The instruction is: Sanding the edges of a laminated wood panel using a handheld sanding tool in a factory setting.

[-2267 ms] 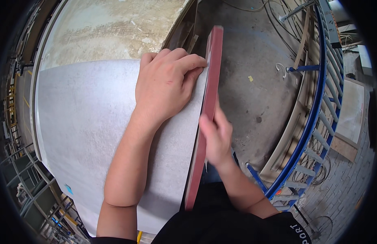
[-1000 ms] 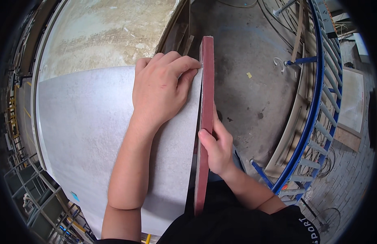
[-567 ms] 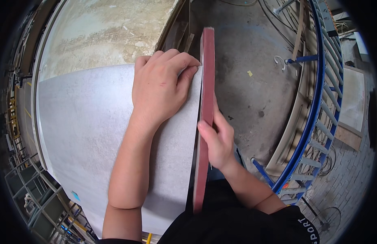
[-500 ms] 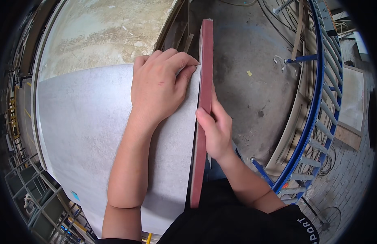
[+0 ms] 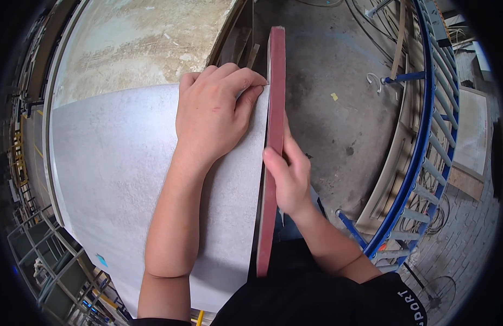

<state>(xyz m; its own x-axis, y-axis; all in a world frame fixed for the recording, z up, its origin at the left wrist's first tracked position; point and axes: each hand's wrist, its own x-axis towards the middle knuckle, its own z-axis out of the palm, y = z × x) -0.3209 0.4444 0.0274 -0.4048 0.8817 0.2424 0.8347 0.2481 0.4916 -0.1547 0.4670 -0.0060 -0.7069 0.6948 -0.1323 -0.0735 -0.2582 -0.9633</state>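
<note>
A pale grey sheet (image 5: 115,141) with a mottled surface covers the near part of the worktop. My left hand (image 5: 214,111) rests on it, thumb and forefinger pinched at its far right corner. Beside that corner stands a long board (image 5: 276,81) on edge, its narrow dull-red side facing up. My right hand (image 5: 289,176) holds this board from the right, thumb over the red edge and fingers down its far face, mostly hidden. A thin dark gap runs between sheet and board along the nearer stretch.
Beyond the sheet lies a stained, worn cream surface (image 5: 137,43). To the right is concrete floor (image 5: 338,98), then a blue-framed roller conveyor (image 5: 428,130). Cables (image 5: 365,27) lie at the far right. Metal racks (image 5: 50,255) stand at lower left.
</note>
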